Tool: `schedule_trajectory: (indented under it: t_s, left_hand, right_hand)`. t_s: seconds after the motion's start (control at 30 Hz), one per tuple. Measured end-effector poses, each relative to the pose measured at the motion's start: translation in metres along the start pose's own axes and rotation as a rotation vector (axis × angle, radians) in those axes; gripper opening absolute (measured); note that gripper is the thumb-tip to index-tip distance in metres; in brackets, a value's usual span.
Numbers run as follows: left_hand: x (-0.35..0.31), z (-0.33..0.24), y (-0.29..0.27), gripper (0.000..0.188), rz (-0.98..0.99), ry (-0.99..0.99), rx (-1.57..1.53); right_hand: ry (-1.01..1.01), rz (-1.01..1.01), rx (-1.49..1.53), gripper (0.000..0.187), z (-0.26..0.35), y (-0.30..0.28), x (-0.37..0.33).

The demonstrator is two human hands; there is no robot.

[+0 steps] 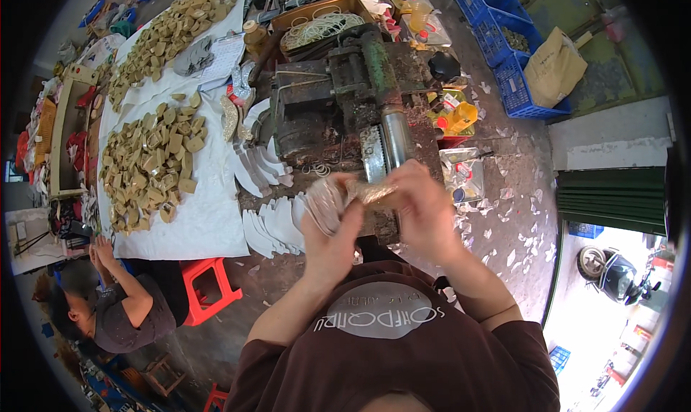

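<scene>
My left hand (332, 232) is closed round a small stack of thin, pale, shiny pieces (329, 205). A gold glittery strip (376, 192) stretches from it to my right hand (428, 214), whose fingers are closed on the strip's other end. Both hands are slightly blurred, just in front of a greasy, dark green machine (317, 117) with a bright steel roller (396, 137). Beside my left hand, curved white cut pieces (277, 225) lie fanned along the bench edge. More curved pieces (255, 169), whitish and glittery, lie farther up at the machine's left.
Left of the bench, heaps of tan blocks (151, 160) cover a white sheet (209, 225). A person (129, 304) is at the lower left near a red stool (209, 290). Blue crates (515, 84) stand far right. White scraps (511, 257) litter the floor.
</scene>
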State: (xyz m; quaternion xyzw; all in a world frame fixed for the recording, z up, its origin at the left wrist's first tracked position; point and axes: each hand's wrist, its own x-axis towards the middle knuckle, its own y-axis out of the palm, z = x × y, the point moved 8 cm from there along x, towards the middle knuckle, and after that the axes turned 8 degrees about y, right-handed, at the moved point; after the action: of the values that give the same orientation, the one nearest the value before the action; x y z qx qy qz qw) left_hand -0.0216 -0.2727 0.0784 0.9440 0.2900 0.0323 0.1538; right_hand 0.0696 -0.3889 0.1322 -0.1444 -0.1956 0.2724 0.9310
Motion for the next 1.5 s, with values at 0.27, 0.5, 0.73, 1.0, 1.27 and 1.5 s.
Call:
schedule_trajectory:
  t_s: [0.27, 0.5, 0.73, 1.0, 1.27, 1.5]
  left_hand:
    - [0.012, 0.012, 0.004, 0.051, 0.377, 0.166, 0.734]
    - [0.011, 0.019, 0.033, 0.056, 0.485, 0.218, 0.825]
    - [-0.006, -0.013, -0.087, 0.040, 0.111, 0.204, 0.762]
    - [-0.062, 0.015, -0.208, 0.057, 0.117, 0.233, 1.476]
    - [-0.099, 0.097, -0.206, 0.050, 0.545, -0.019, 1.399]
    - [-0.093, 0.106, -0.215, 0.049, 0.494, -0.085, 1.285]
  right_hand:
    - [0.295, 0.363, -0.615, 0.010, -0.079, -0.074, 0.022]
    - [0.031, 0.121, -0.559, 0.013, -0.043, -0.047, 0.021]
    - [0.085, 0.092, -0.165, 0.016, 0.004, -0.013, 0.003]
    - [0.047, 0.672, -0.043, 0.021, -0.014, 0.146, -0.066]
    - [0.286, 0.765, -0.334, 0.046, -0.127, 0.235, -0.114]
    - [0.293, 0.800, -0.494, 0.058, -0.124, 0.275, -0.119]
